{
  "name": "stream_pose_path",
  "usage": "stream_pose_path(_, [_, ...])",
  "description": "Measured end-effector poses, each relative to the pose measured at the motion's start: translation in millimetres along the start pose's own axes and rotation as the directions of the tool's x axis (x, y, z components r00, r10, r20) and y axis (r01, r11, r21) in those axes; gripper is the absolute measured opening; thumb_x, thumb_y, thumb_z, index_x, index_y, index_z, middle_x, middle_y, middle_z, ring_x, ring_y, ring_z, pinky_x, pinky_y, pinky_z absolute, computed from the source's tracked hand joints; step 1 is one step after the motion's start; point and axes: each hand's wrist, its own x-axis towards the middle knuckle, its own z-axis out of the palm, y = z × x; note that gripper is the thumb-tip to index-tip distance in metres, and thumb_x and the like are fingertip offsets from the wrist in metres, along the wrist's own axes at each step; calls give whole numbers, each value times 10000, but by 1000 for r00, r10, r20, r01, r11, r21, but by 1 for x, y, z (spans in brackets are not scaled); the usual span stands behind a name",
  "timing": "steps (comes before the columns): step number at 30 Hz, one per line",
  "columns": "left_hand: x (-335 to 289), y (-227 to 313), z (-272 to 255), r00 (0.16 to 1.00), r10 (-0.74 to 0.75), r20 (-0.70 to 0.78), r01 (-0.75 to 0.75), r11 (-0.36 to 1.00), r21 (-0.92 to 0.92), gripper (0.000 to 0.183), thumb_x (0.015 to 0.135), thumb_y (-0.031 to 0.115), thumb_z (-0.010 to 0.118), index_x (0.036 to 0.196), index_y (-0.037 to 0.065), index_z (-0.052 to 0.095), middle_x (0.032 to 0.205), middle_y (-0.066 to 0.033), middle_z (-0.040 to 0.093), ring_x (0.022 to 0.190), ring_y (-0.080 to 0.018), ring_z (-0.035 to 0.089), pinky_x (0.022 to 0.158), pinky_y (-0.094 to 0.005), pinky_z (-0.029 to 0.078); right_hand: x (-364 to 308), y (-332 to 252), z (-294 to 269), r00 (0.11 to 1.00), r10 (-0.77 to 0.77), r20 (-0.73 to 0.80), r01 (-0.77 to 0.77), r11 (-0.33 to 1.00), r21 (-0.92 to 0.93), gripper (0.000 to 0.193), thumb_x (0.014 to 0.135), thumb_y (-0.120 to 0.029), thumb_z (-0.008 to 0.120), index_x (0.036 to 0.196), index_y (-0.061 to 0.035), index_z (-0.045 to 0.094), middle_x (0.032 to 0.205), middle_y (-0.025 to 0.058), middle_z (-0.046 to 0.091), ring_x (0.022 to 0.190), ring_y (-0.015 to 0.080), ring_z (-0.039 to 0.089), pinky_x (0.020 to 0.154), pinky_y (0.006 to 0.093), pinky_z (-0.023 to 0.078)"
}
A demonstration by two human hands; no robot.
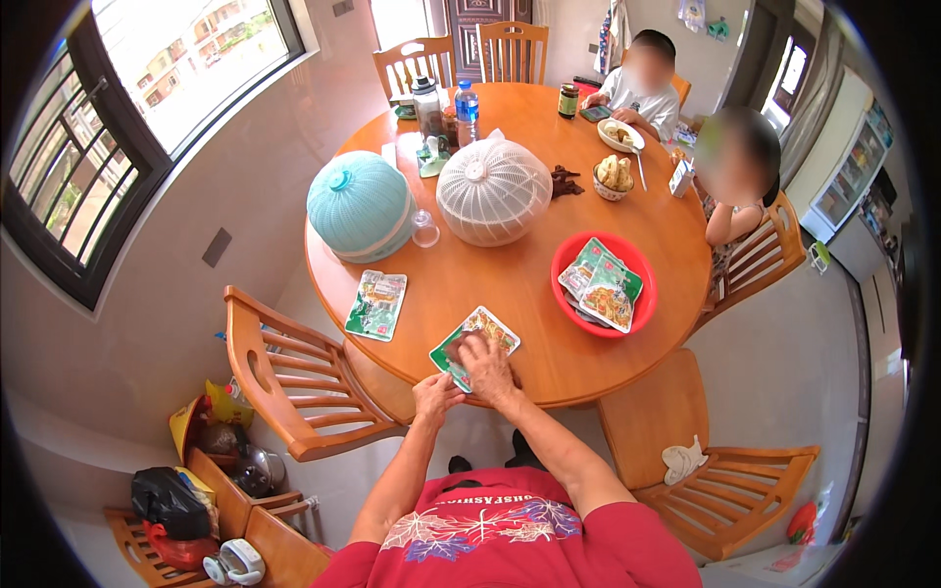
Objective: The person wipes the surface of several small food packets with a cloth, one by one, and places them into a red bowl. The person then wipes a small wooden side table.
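Observation:
At the near edge of the round table a green and white food packet (498, 328) lies flat. My left hand (438, 397) pinches its near edge, with the fingers closed. Pressed down over the packet, my right hand (485, 370) has bent fingers around what looks like a brown cloth (458, 343), mostly hidden under them. A similar packet (376, 306) lies to the left. Several more packets (610, 292) are piled in a red plastic basin (642, 316) to the right.
A blue mesh food cover (359, 201) and a white one (493, 191) stand mid-table, with bottles (467, 110) behind. Two people sit at the far right, near a bowl of food (613, 178) and a plate (618, 135). Wooden chairs (294, 377) surround the table (529, 294).

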Motion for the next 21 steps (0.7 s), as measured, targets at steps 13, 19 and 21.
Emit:
stream_pose_path(13, [-3,9,5,999,6,-50,-2,997,78,189,849,145,697,940,15,595,808,-80,666,631,-191,672,515,-321,570,-47,51,-55,950,273,-154,-259,960,105,306,799,-41,516,1088,-63,614,1165,131,542,1067,357,482,901,468,401])
stream_pose_path(19, [2,90,38,847,504,168,-527,837,149,71,873,80,619,836,24,595,732,-3,593,665,-67,528,575,-243,441,-58,63,-42,955,219,-199,-229,973,-28,367,791,-78,559,1158,-64,579,1163,137,513,1024,371,474,888,470,417])
stream_pose_path(21, [-13,105,57,607,746,273,-768,464,442,43,864,57,592,845,19,603,707,-49,599,632,-179,568,597,-323,470,-64,68,-40,947,248,-205,-256,966,-14,337,804,-67,557,1139,-57,593,1161,134,521,1026,360,476,897,447,411])
